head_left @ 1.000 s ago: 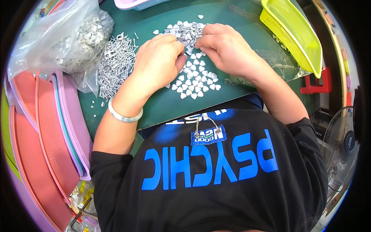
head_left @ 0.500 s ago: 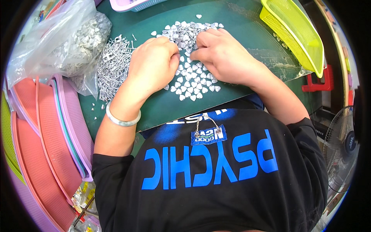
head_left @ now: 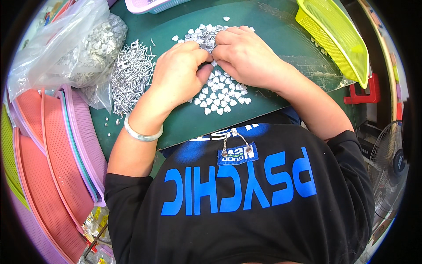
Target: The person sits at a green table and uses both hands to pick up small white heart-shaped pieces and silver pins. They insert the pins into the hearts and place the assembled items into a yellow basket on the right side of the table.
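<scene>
A clear bag (head_left: 99, 48) slumps beside silvery pins (head_left: 128, 79). My left hand (head_left: 180, 70) curls next to them; silvery hearts (head_left: 221, 96) lie heaped beyond and scattered nearer me. My right hand (head_left: 246, 56), likewise curled, sits close against my left; whether either pinches anything, I can't tell.

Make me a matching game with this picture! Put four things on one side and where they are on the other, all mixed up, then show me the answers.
Things
1. Bracelet
2. Clear plastic bag
3. Fan
4. Loose silver hearts

Places
A. Beside a pile of silver pins
B. Scattered on the green table, in front of the black shirt
C. Around the person's left arm
D. At the right side of the picture

Right pairs: 1-C, 2-A, 3-D, 4-B
</scene>
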Available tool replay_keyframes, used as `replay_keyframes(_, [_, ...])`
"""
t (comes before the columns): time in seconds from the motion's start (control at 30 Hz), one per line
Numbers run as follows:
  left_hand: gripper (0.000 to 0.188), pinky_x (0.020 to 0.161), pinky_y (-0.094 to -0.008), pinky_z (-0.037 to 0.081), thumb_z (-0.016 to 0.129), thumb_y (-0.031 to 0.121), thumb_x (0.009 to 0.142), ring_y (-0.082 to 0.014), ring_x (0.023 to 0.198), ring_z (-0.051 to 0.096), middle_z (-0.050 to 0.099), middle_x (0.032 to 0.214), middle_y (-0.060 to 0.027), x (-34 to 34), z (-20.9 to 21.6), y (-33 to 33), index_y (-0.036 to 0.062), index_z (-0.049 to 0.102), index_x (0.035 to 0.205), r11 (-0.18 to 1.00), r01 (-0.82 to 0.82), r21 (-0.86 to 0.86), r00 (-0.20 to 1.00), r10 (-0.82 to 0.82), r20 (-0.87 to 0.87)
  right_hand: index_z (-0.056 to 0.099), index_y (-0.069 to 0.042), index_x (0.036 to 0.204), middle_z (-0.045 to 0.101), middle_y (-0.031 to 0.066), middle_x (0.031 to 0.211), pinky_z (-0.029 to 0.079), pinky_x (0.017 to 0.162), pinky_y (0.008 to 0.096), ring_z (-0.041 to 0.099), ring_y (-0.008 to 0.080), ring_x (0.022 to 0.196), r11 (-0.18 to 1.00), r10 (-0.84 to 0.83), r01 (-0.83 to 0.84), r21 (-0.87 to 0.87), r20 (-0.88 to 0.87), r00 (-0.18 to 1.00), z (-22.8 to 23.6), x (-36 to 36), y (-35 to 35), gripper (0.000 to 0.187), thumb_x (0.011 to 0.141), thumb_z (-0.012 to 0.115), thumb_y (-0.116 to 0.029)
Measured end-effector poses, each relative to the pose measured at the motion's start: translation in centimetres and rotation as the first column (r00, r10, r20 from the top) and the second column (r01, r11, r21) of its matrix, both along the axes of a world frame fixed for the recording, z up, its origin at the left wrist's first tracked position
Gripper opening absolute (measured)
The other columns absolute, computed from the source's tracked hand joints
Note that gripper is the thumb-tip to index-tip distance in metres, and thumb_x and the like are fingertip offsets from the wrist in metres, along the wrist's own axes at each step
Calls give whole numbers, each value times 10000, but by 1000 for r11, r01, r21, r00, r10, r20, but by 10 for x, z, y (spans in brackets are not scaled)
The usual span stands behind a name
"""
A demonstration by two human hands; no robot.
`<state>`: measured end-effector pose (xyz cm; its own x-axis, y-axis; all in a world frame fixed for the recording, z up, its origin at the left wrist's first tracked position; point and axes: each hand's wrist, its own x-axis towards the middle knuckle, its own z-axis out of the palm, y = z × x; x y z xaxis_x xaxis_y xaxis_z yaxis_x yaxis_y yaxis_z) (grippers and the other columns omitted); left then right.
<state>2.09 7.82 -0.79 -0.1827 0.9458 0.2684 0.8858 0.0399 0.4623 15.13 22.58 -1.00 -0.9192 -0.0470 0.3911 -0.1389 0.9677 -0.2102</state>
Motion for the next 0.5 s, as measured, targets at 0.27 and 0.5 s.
replay_keyframes(0.27, [85,703,-420,503,698,115,747,-302,815,604,593,796,-76,5,-3,6,76,655,809,998,47,42,998,-45,-36,676,-85,775,598,66,822,427,780,387,603,252,882,999,-37,37,5,66,997,6,9,3,88,795,602,-129])
replay_keyframes(0.5, [46,687,-410,502,681,81,744,-299,793,606,597,775,-75,6,-4,6,64,652,775,994,33,102,999,-31,-28,673,-92,778,583,54,811,427,775,391,595,249,872,999,36,-35,-21,19,999,6,13,3,60,789,625,-126])
